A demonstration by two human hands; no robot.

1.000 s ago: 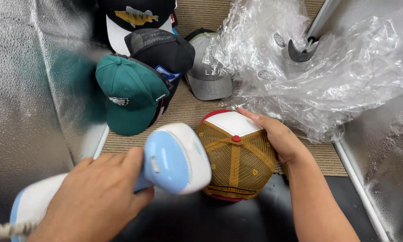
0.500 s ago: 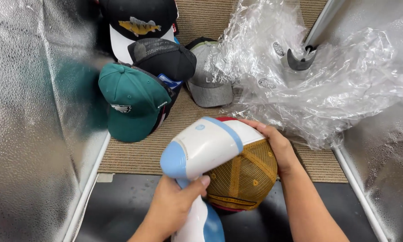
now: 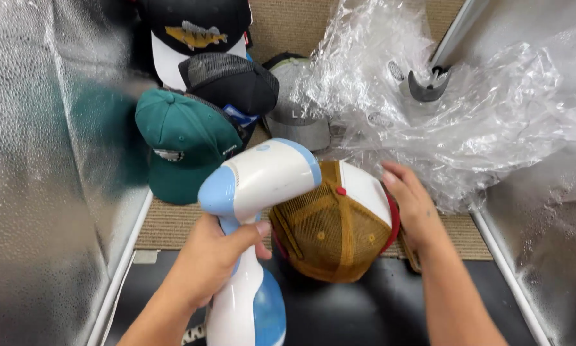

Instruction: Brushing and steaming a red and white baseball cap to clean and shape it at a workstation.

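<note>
left hand (image 3: 214, 259) grips a white-and-blue handheld steamer (image 3: 256, 211) by its handle at 6 o'clock, head over a mustard mesh cap (image 3: 333, 227); right hand (image 3: 413, 205) lies open on the cap's 3 o'clock side. the cap looks light and soft, best held by its crown.

My white-and-blue handheld steamer (image 3: 257, 211) hides the mustard mesh-backed cap's (image 3: 329, 234) left edge (its base runs off-frame).
</note>
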